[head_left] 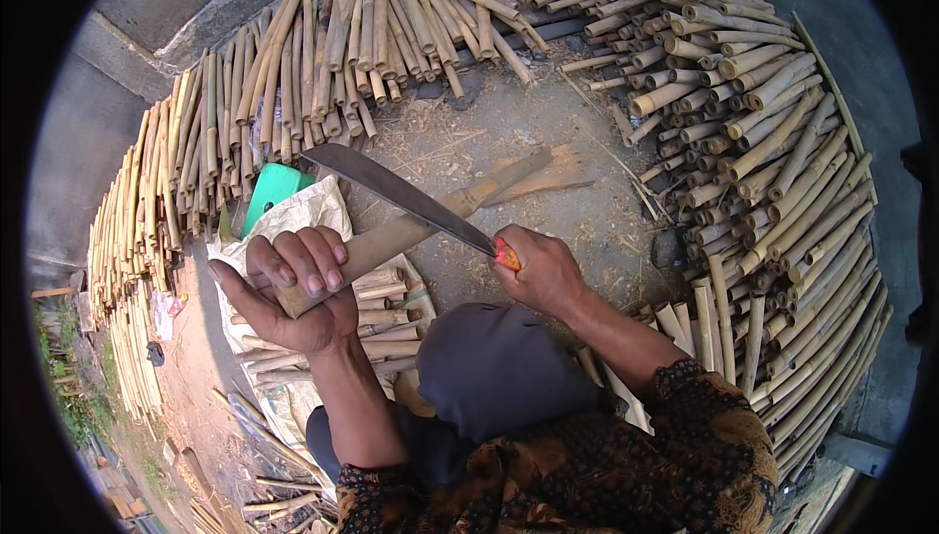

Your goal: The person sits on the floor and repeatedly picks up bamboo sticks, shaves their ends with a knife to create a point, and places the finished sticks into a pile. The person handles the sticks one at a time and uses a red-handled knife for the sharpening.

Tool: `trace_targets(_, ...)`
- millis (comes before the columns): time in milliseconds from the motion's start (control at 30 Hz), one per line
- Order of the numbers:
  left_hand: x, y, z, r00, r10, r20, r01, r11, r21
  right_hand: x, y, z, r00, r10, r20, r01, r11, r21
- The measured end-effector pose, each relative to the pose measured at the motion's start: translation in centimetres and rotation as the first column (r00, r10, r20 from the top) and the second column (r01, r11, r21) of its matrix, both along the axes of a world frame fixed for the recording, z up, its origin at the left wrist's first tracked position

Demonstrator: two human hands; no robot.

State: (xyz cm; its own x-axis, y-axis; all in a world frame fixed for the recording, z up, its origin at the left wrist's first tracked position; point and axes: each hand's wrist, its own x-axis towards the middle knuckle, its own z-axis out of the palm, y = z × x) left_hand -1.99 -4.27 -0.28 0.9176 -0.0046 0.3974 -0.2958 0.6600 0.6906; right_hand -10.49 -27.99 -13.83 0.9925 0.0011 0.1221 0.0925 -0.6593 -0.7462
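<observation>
Bamboo [389, 240] lies within curled left fingers [296, 255]; right fingers [525, 270] clench a machete [401, 199]

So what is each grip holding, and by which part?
The left grip holds a bamboo piece by its near end; the right grip holds a large knife by its red-orange handle.

You are wearing a shirt [548, 480] that is showing rust-brown patches and small pale dots over black, while your trousers [509, 368] are looking plain dark slate. Your knife blade [396, 194] is showing dark grey, its handle [506, 254] bright red-orange. Your bamboo piece [377, 248] is looking dull greyish tan; the stacked poles [763, 143] are ranging from straw yellow to grey-brown. A box [277, 194] is showing vivid green, the sack [318, 206] off-white, the floor [587, 255] straw-speckled grey.
</observation>
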Motion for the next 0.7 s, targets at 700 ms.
trace_targets(700,2.2,1.3,0.5,0.996,0.017,-0.086,-0.023,0.997,-0.07,-2.0,-2.2,-7.1,0.948,-0.26,-0.186,0.275,0.959,0.062)
